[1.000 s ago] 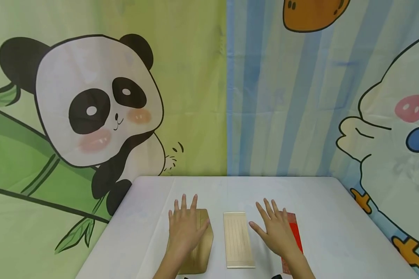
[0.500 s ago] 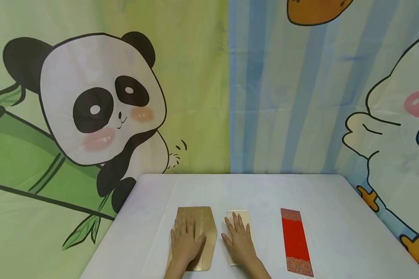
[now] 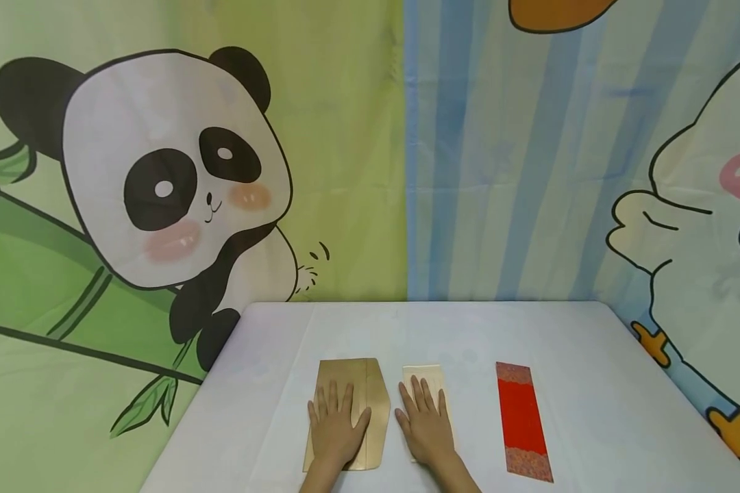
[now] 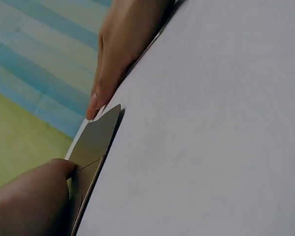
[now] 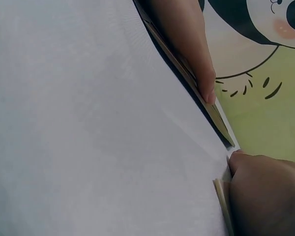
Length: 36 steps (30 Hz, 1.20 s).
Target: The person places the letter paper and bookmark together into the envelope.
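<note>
My left hand lies flat with spread fingers on a gold envelope-like folder at the table's middle left. To its right, my right hand rests flat on a narrow cream piece with faint lines, covering most of it. In the left wrist view, the folder's pointed flap shows beside my left thumb. The right wrist view has the edge of the cream piece under my right hand. Neither hand curls round anything.
A red strip with patterned ends lies right of my right hand, apart from it. The white tabletop reaches back to a cartoon curtain with a panda on it.
My right hand has come left from over the red strip onto the cream piece. My left hand has settled on the gold folder, which has shifted slightly right.
</note>
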Available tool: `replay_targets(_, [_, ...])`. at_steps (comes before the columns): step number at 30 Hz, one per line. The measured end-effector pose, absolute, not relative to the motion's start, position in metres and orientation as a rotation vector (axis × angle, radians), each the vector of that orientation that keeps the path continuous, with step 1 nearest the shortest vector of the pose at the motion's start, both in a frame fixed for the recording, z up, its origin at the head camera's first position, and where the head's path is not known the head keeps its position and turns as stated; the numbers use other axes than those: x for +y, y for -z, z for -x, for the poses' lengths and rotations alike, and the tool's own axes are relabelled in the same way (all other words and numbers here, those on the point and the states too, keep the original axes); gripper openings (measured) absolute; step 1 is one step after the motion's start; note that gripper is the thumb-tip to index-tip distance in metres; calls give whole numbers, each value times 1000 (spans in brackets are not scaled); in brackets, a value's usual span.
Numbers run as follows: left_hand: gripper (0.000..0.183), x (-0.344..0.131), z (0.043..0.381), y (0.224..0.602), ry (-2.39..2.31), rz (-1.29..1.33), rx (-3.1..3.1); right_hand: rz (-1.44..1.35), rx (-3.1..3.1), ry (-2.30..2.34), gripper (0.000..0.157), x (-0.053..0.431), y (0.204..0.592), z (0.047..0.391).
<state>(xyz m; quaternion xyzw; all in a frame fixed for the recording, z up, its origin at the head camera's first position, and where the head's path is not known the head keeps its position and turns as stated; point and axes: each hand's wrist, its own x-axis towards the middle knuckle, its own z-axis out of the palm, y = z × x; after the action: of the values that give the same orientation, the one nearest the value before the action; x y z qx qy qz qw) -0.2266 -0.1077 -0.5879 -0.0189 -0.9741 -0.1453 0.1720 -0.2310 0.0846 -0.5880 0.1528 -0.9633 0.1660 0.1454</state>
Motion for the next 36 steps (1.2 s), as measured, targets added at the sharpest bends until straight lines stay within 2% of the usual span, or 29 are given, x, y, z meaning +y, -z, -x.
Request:
replay_targets(15, [66,-93,223,585,408,56,-2776,-422,-2745,-500,52,118,588,239])
replay_targets(25, [69,-122,236,571,453,100,-2695,-500,-2680,-737,57,72,562,237])
replay_targets(32, [72,-136,243,582,381,184,-2758,-402,-2728,-787,63,52,573,232])
replay_targets(36, [72,-137,241,588,347,207,-2809,-351,-2637,-904,57,47,578,230])
